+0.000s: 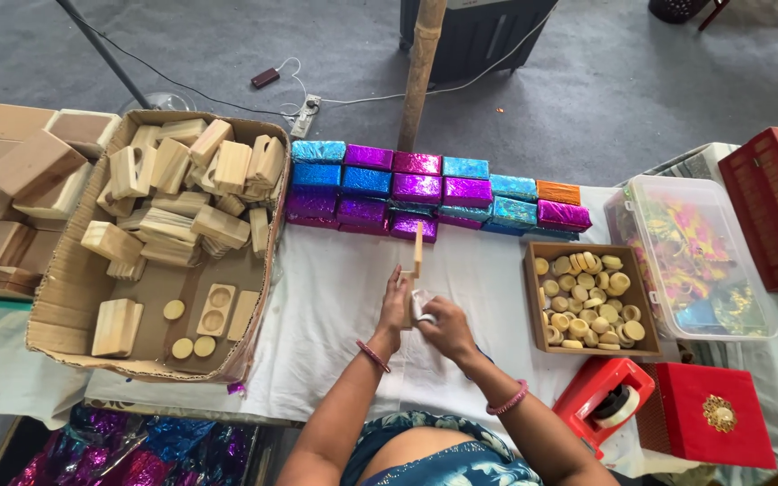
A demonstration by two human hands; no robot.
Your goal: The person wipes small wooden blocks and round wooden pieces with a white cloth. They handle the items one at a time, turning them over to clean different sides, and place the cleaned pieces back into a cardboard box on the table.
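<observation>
— while gripped mid-frame, where exactly? 
— just below centre, over the white worktop (335, 297): left hand (395, 301) wrapped around a wooden piece (416, 261) standing upright, its top reaching toward the foil boxes.
— and the right hand (443, 326)?
— touching the piece's lower end, fingers curled on something small and white (422, 309); too small to tell what.
— nearby?
— rows of shiny blue, purple and orange wrapped boxes (425, 191) across upper centre. left of frame, a cardboard box (65, 297) heaped with wooden blocks (182, 180). right of the hands, a brown tray (533, 297) of round wooden discs (587, 301). lower right, a red tape dispenser (601, 396) beside a red box (718, 414).
</observation>
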